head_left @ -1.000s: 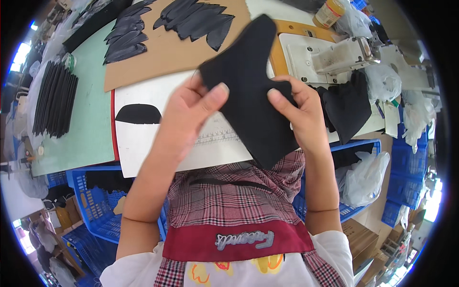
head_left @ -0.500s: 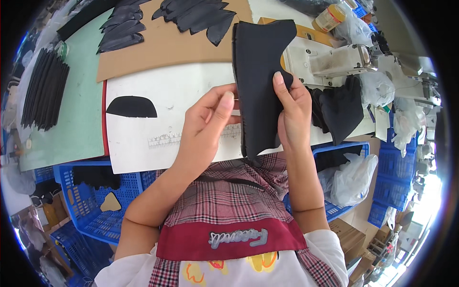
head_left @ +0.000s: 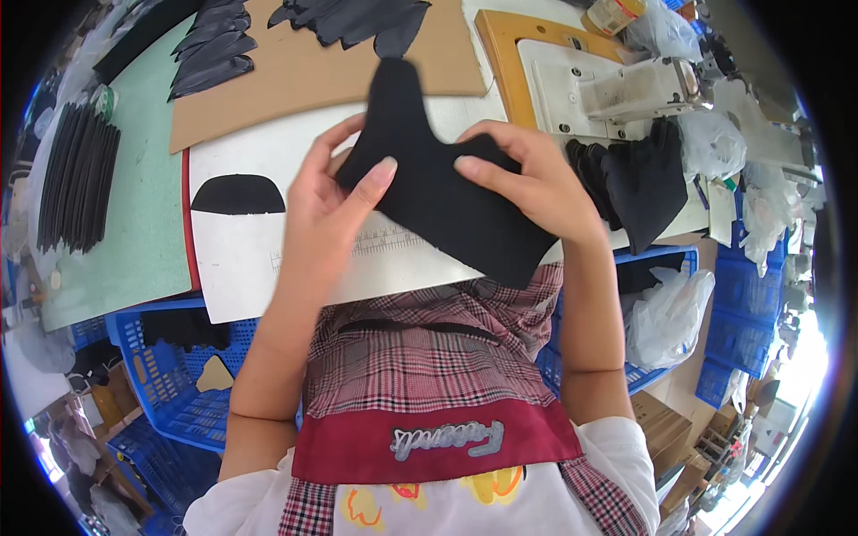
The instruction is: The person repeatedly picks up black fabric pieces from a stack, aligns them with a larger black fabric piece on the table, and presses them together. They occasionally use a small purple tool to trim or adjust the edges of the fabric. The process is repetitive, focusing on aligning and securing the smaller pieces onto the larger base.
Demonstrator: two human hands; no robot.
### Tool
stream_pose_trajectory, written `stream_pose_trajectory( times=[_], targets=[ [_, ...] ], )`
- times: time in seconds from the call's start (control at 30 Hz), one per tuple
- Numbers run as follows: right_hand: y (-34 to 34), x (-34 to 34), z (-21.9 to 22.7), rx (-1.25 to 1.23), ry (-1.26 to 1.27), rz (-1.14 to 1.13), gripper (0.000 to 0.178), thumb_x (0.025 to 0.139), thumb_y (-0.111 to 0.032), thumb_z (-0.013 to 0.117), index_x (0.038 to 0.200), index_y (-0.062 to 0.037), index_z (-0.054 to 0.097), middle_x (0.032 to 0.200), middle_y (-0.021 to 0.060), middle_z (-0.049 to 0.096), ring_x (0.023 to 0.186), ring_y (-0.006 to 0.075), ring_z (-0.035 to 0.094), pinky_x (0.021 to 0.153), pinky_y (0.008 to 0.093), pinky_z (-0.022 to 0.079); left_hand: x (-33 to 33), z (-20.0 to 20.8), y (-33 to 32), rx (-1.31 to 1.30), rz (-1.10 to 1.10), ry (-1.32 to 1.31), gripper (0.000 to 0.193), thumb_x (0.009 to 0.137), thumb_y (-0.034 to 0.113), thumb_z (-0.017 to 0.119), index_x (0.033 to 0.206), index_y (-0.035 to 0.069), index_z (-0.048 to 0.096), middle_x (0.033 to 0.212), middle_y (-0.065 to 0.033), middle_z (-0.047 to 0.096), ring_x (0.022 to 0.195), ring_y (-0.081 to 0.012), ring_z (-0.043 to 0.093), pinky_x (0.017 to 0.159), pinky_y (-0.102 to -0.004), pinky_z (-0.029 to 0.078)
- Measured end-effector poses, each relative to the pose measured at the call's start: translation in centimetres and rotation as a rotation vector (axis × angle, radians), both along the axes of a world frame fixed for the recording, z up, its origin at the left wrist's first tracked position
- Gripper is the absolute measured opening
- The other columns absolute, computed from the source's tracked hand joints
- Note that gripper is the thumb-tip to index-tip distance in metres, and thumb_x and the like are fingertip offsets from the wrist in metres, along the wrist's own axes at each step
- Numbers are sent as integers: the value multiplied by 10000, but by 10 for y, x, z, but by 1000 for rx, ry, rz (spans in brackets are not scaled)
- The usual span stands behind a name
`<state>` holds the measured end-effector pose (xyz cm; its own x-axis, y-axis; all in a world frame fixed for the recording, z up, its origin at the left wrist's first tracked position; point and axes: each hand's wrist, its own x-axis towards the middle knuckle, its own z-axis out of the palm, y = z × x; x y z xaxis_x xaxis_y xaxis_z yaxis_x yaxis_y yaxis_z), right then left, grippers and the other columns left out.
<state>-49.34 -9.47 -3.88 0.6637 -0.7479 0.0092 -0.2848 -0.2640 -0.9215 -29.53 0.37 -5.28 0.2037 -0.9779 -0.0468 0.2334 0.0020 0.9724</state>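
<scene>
Left hand [head_left: 335, 201]: half curled, thumb over the black panel [head_left: 438, 192], fingers tucked behind its left edge.
Right hand [head_left: 541, 183]: part closed, thumb on the panel's face, gripping the upper right edge.
Panel's stage: between both hands, raised above the white table [head_left: 234, 268], not yet laid down; midway through handling, I'd judge.
Half-round piece [head_left: 238, 195]: flat, left of the left hand.
Dark pieces [head_left: 648, 183]: right of the right hand; finished or waiting, I can't tell.
Sewing machine [head_left: 639, 89]: beyond the right hand.
</scene>
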Motion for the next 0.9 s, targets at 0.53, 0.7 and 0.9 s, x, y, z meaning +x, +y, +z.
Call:
stream_pose_trajectory(
  times=[0.53, 0.7, 0.9],
  targets=[
    [6, 17, -34, 70, 48, -132, 313, 818, -189, 740, 1026, 24, 641, 909, 110, 685, 865, 172, 649, 785, 282, 505, 14, -23, 11, 137, 163, -45, 350, 896, 177, 687, 1114, -60, 549, 979, -100, 664, 822, -137, 618, 769, -251, 495],
    [16, 21, -35, 220, -435, -383, 291, 903, -148, 666, 1104, 47, 586, 970, 73, 669, 897, 98, 609, 797, 226, 488, -14, -22, 23, 43, -106, 138, 490, 952, 177, 603, 1328, -24, 361, 1201, -136, 565, 1064, -182, 581, 928, -326, 471],
    [38, 32, -35, 73, -486, -460, 345, 958, -116, 572, 1252, 54, 512, 1132, 127, 619, 1047, 154, 577, 926, 277, 451, -55, -11, 21, -41, -53, 55, 407, 988, 143, 523, 1296, -55, 346, 1169, -150, 544, 1041, -177, 553, 896, -287, 448]
  ],
)
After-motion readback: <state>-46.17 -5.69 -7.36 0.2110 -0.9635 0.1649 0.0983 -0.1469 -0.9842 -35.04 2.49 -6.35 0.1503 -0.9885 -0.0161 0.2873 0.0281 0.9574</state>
